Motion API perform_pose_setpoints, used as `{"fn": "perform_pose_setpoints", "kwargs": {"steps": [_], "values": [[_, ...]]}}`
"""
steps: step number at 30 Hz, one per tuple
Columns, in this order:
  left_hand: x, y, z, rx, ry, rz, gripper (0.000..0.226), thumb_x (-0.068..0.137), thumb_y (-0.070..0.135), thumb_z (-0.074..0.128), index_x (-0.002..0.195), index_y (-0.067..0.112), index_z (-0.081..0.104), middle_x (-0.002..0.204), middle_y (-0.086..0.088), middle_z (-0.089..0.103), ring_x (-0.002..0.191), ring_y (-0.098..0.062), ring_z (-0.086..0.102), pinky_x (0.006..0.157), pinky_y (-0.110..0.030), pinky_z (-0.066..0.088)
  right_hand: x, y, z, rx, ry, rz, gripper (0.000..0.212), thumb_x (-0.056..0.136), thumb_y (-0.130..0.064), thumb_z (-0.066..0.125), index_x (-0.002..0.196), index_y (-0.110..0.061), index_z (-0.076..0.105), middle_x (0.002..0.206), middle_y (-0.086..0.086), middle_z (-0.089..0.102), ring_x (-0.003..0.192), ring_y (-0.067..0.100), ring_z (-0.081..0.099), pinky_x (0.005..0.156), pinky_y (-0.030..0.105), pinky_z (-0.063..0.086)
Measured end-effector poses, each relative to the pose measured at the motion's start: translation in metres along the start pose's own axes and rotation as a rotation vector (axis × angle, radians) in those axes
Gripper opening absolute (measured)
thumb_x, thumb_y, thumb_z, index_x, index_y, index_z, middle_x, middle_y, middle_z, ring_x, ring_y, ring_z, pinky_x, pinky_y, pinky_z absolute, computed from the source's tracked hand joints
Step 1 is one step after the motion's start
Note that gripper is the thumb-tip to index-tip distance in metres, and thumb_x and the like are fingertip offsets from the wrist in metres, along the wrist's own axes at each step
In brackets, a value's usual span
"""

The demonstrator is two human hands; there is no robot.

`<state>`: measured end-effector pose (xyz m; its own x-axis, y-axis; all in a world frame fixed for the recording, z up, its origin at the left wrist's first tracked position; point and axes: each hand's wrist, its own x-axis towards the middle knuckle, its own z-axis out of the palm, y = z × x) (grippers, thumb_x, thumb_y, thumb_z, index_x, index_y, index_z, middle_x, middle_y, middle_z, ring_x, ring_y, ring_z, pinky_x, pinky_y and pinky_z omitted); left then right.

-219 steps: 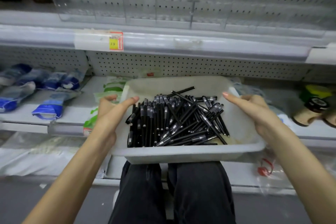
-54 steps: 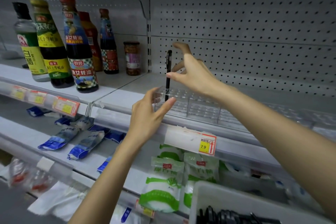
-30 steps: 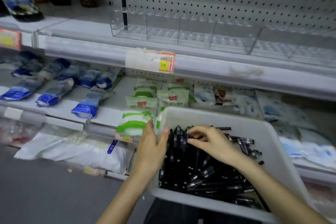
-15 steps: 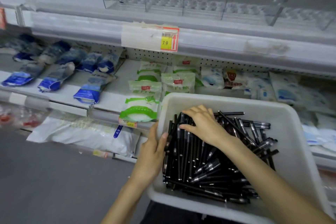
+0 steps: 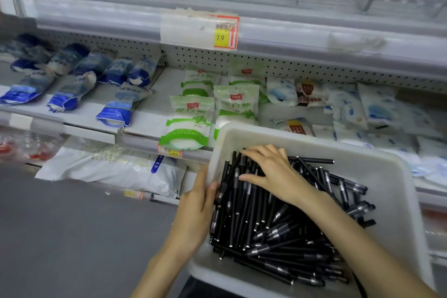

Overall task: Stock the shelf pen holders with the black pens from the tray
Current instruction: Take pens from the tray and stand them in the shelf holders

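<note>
We've slid our right hand point(image 5: 273, 172) over the black pens point(image 5: 254, 222), grasp unclear; left hand point(image 5: 196, 210) grips the tray point(image 5: 377, 176): next pick looks close.

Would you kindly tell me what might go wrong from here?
The white tray is steadied only by the left hand at one rim, so it may tip and spill. The black pens lie crossed in a loose pile; if the right hand resting on them lifts a bunch, others may snag and be dragged out.
</note>
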<state>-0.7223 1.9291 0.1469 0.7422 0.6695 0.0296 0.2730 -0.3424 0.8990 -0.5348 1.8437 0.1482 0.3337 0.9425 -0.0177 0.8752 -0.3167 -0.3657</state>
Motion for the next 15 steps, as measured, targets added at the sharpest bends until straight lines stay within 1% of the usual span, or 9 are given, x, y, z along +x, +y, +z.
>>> {"fn": "perform_pose_setpoints", "kwargs": {"steps": [2, 4, 6, 8, 10, 12, 14, 15], "values": [[-0.003, -0.002, 0.002, -0.010, 0.038, -0.009, 0.038, 0.099, 0.030, 0.041, 0.135, 0.022, 0.048, 0.090, -0.012, 0.068, 0.084, -0.021, 0.060, 0.069, -0.028, 0.047, 0.002, -0.004, -0.001, -0.031, -0.022, -0.009, 0.074, 0.084, -0.060, 0.052, 0.146, -0.026, 0.031, 0.143, -0.007, 0.040, 0.129, 0.013, 0.028, 0.101, 0.028, 0.021], [-0.003, -0.003, 0.004, -0.014, 0.063, -0.019, 0.032, 0.101, 0.018, 0.044, 0.132, 0.020, 0.050, 0.085, -0.005, 0.068, 0.076, -0.006, 0.060, 0.066, -0.015, 0.045, 0.006, -0.007, -0.004, -0.054, -0.073, 0.003, 0.080, 0.082, -0.062, 0.055, 0.147, -0.024, 0.028, 0.145, -0.006, 0.037, 0.131, 0.014, 0.028, 0.101, 0.029, 0.021], [-0.001, -0.003, 0.005, -0.021, 0.082, -0.023, 0.030, 0.100, 0.011, 0.045, 0.128, 0.018, 0.053, 0.083, 0.011, 0.066, 0.073, 0.010, 0.057, 0.066, -0.007, 0.040, 0.011, -0.009, -0.009, -0.048, -0.137, 0.026, 0.084, 0.080, -0.063, 0.057, 0.147, -0.023, 0.027, 0.147, -0.004, 0.036, 0.132, 0.016, 0.027, 0.100, 0.029, 0.020], [0.003, -0.001, 0.007, -0.042, 0.103, -0.025, 0.028, 0.099, 0.008, 0.046, 0.124, 0.016, 0.056, 0.087, 0.021, 0.063, 0.077, 0.018, 0.056, 0.067, -0.003, 0.039, 0.017, -0.008, -0.013, -0.045, -0.198, 0.042, 0.086, 0.079, -0.062, 0.058, 0.148, -0.022, 0.027, 0.147, -0.002, 0.035, 0.132, 0.017, 0.026, 0.102, 0.031, 0.021], [0.009, 0.003, 0.009, -0.067, 0.116, -0.026, 0.027, 0.099, 0.007, 0.046, 0.121, 0.016, 0.056, 0.089, 0.023, 0.062, 0.079, 0.021, 0.055, 0.068, 0.000, 0.038, 0.024, -0.007, -0.018, -0.057, -0.240, 0.058, 0.087, 0.079, -0.062, 0.059, 0.148, -0.021, 0.026, 0.147, 0.001, 0.036, 0.133, 0.019, 0.026, 0.103, 0.033, 0.021], [0.018, 0.007, 0.011, -0.081, 0.112, -0.030, 0.026, 0.100, 0.009, 0.045, 0.123, 0.016, 0.055, 0.093, 0.020, 0.063, 0.082, 0.020, 0.055, 0.070, 0.001, 0.036, 0.032, -0.004, -0.024, -0.076, -0.262, 0.075, 0.090, 0.078, -0.063, 0.061, 0.149, -0.021, 0.025, 0.148, 0.002, 0.035, 0.133, 0.021, 0.025, 0.103, 0.034, 0.021], [0.031, 0.009, 0.011, -0.093, 0.098, -0.041, 0.027, 0.100, 0.011, 0.045, 0.125, 0.015, 0.054, 0.099, 0.015, 0.064, 0.088, 0.012, 0.057, 0.074, 0.001, 0.036, 0.039, 0.000, -0.030, -0.084, -0.288, 0.096, 0.093, 0.076, -0.063, 0.062, 0.150, -0.022, 0.024, 0.149, 0.002, 0.034, 0.134, 0.022, 0.024, 0.103, 0.034, 0.021], [0.036, 0.009, 0.011, -0.098, 0.086, -0.044, 0.026, 0.100, 0.012, 0.046, 0.124, 0.017, 0.054, 0.100, 0.017, 0.063, 0.092, 0.008, 0.057, 0.075, 0.001, 0.036, 0.042, 0.002, -0.032, -0.086, -0.301, 0.107, 0.095, 0.075, -0.064, 0.063, 0.150, -0.022, 0.023, 0.149, 0.002, 0.033, 0.134, 0.022, 0.024, 0.102, 0.033, 0.021]]}}
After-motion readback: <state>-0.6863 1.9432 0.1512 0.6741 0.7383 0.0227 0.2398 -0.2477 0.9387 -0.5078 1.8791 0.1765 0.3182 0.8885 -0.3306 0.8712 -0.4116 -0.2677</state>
